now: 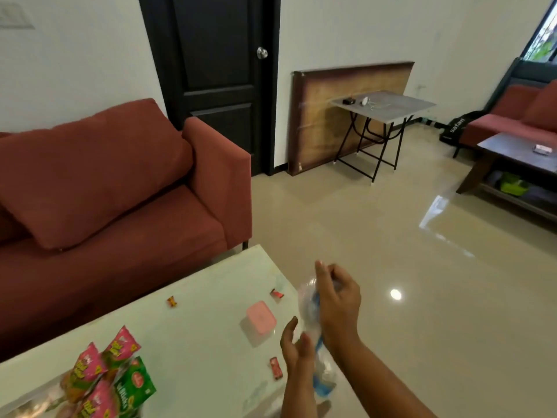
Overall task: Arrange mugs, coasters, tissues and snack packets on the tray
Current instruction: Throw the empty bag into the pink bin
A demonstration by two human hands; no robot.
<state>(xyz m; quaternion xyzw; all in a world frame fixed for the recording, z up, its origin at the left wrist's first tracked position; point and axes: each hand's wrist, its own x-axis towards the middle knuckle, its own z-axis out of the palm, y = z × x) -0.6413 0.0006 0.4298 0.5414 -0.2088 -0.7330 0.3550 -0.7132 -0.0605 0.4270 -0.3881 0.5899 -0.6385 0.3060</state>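
Note:
My right hand [337, 303] grips a clear plastic bag with blue print [310, 315] above the right edge of the pale table [193, 333]. My left hand [294, 346] is just below it, fingers relaxed and touching the bag's lower part. Pink and green snack packets [108, 378] lie in a heap at the table's near left. A small pink box [261, 317] sits near the table's right side. Small red candies [276, 294] [276, 368] and a yellow-red candy [172, 302] are scattered on the top. No tray or mugs are in view.
A red sofa [114, 188] stands behind the table. A dark door [211, 70], a folding side table [382, 107] and a wooden coffee table [512, 158] lie farther off across the glossy tiled floor [391, 236].

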